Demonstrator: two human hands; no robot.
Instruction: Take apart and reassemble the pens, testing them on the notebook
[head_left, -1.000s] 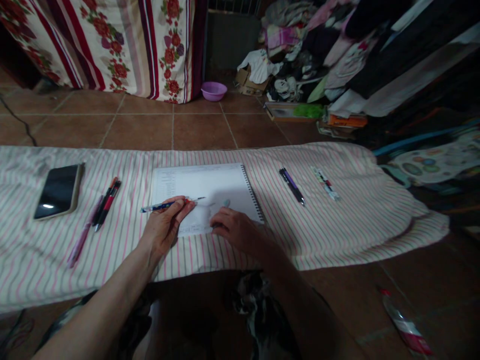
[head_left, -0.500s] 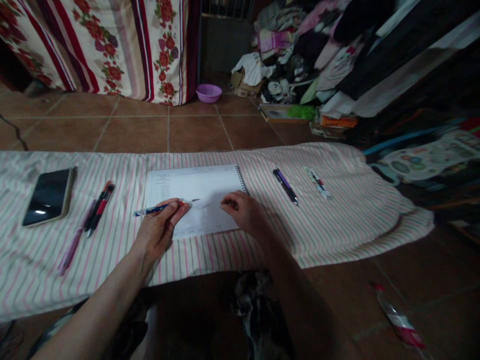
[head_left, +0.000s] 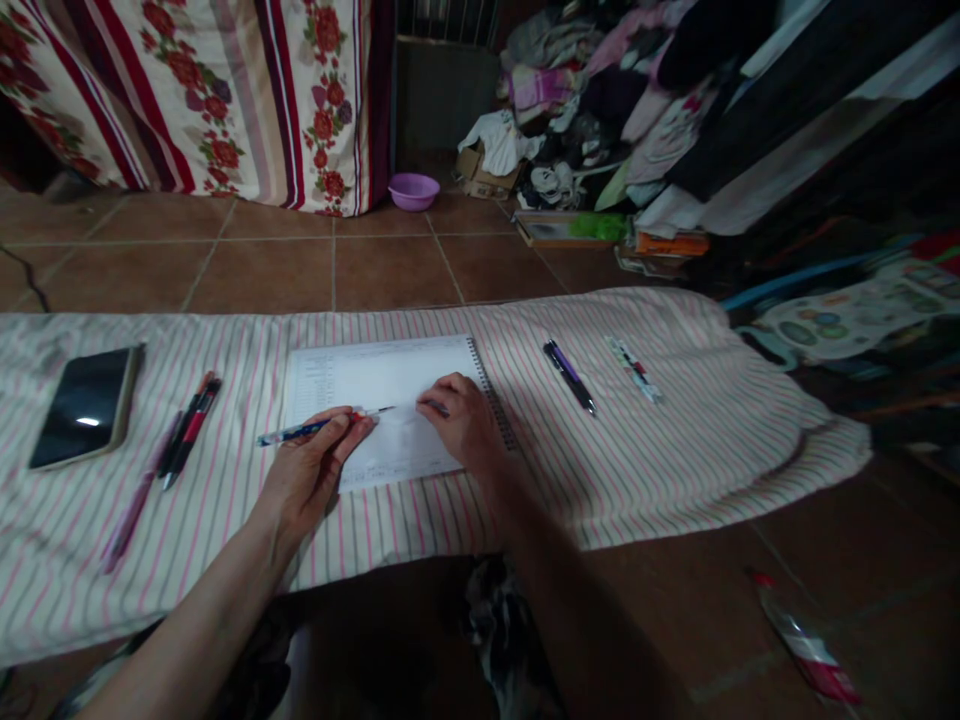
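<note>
My left hand [head_left: 319,465] is closed round a blue-and-clear pen [head_left: 296,433], whose thin bare tip points right above a white spiral notebook [head_left: 382,365]. My right hand [head_left: 461,420] is pinched just to the right of that tip, over the page. A small dark piece shows between its fingers, too small and shaded to name. The two hands are apart, with a short gap between the pen tip and the right fingertips. Printed lines run along the page's left and lower edges, and the coil is on its right side.
On the striped cloth [head_left: 712,430] lie a phone [head_left: 82,405], a pink pen [head_left: 142,495] and two dark-and-red pens [head_left: 191,430] at left. A black-purple pen [head_left: 570,378] and a patterned white pen [head_left: 634,370] lie at right. A bottle [head_left: 806,640] is on the floor.
My right hand has moved left, closer to the pen tip. My left hand still holds the pen, and the whole view has shifted slightly.
</note>
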